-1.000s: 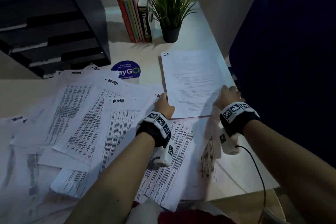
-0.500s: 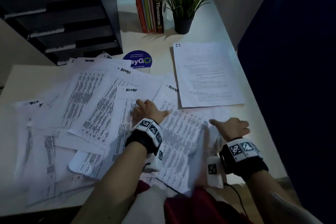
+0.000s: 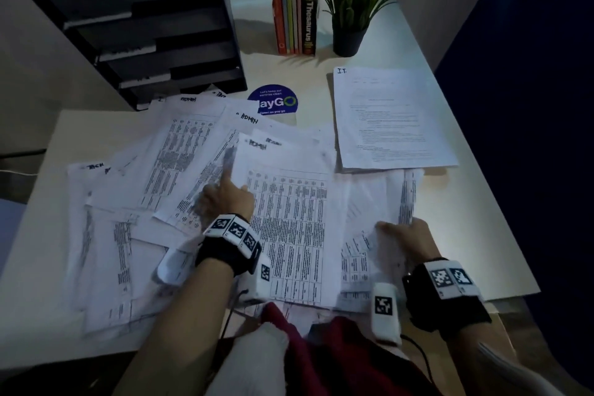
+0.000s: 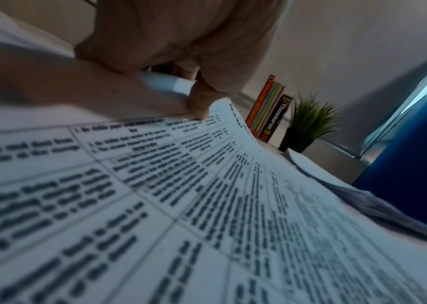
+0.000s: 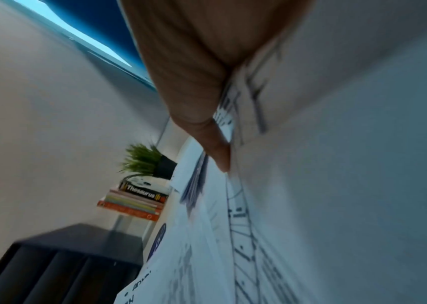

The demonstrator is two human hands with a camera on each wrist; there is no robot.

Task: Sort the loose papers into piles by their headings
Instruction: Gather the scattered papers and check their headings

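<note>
Loose printed sheets [image 3: 167, 170] lie spread over the white desk [image 3: 475, 235], several headed ADMIN and one at the far left headed TECH [image 3: 95, 166]. A squared pile headed IT [image 3: 392, 119] sits at the right rear. My left hand [image 3: 229, 190] rests at the left edge of the top ADMIN sheet [image 3: 289, 219], index finger stretched forward. In the left wrist view its thumb [image 4: 199, 109] pinches that sheet's raised edge. My right hand [image 3: 398, 228] grips a lifted, blurred sheet [image 3: 373, 202] at the front right, and its thumb [image 5: 215, 144] presses against the paper.
A black letter tray [image 3: 138, 26] stands at the back left. A row of books [image 3: 295, 10] and a potted plant [image 3: 353, 3] stand at the back. A round blue sticker [image 3: 273, 101] lies behind the papers. A blue partition [image 3: 530, 106] runs along the desk's right side.
Both hands have left the IT pile and come back toward me. The left hand moved onto the ADMIN sheets and now pinches one; the right hand has lifted a sheet at the front right.
</note>
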